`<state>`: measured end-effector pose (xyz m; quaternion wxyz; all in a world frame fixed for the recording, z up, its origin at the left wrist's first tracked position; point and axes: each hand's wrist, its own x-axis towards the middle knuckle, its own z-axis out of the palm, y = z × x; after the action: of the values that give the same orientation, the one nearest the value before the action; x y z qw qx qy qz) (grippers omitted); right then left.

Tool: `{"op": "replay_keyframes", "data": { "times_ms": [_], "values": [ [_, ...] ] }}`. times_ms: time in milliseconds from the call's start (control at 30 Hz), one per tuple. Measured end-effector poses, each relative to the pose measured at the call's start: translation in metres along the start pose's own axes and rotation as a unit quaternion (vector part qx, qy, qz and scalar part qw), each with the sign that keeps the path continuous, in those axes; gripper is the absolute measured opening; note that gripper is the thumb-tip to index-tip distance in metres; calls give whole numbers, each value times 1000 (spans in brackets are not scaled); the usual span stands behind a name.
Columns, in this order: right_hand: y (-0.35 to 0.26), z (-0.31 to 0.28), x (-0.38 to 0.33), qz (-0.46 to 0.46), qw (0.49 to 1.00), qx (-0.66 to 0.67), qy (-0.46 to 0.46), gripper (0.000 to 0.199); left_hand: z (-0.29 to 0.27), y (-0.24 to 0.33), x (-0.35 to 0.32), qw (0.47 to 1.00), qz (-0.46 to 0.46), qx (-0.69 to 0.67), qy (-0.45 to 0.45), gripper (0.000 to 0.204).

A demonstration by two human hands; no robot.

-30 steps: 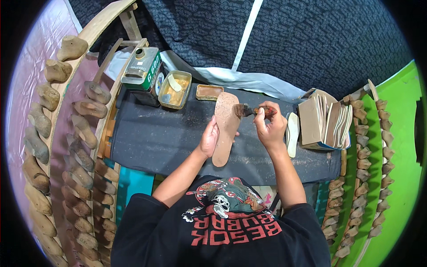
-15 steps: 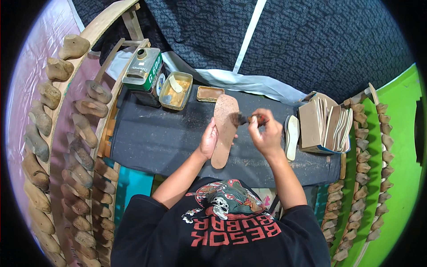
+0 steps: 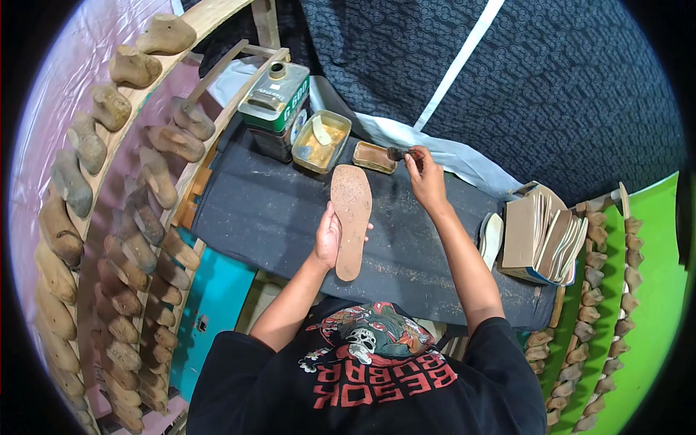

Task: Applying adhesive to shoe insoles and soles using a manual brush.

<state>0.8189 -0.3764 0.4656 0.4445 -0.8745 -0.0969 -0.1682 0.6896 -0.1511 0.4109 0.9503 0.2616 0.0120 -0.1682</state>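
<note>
My left hand (image 3: 328,235) holds a brown shoe insole (image 3: 351,217) upright over the table, its fingers wrapped behind and the thumb along the edge. The insole's upper part is speckled darker. In my right hand (image 3: 426,180) is a small dark-bristled brush (image 3: 396,154), pinched between thumb and fingers. The bristles are at the right end of a shallow rectangular tin (image 3: 375,166) with brown content; whether they touch it I cannot tell. Left of this tin stands a larger open tin (image 3: 299,158) with yellowish residue and a pale flat piece (image 3: 321,131) inside.
A green and silver metal can (image 3: 274,101) stands at the back left of the dark table (image 3: 254,210). At right are a pale sole (image 3: 491,241) and a cardboard box (image 3: 523,225) packed with flat soles. Racks of wooden shoe lasts (image 3: 156,177) line both sides.
The brush has moved from the insole's face, up and left, to the small tin. My left hand and the insole have shifted slightly left. The view has turned a little.
</note>
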Motion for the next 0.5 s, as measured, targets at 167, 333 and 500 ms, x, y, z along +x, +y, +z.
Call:
{"op": "replay_keyframes", "data": {
  "times_ms": [167, 333, 500],
  "values": [
    [21, 24, 7, 16, 996, -61, -67, 25, -9, 9, -13, 999, 21, -16, 25, 64],
    [26, 21, 8, -5, 996, -65, -55, 25, -16, 14, -18, 1000, 14, -6, 10, 65],
    [0, -5, 11, -5, 1000, -22, 17, 23, -10, 7, -11, 1000, 16, 11, 18, 65]
  ]
}}
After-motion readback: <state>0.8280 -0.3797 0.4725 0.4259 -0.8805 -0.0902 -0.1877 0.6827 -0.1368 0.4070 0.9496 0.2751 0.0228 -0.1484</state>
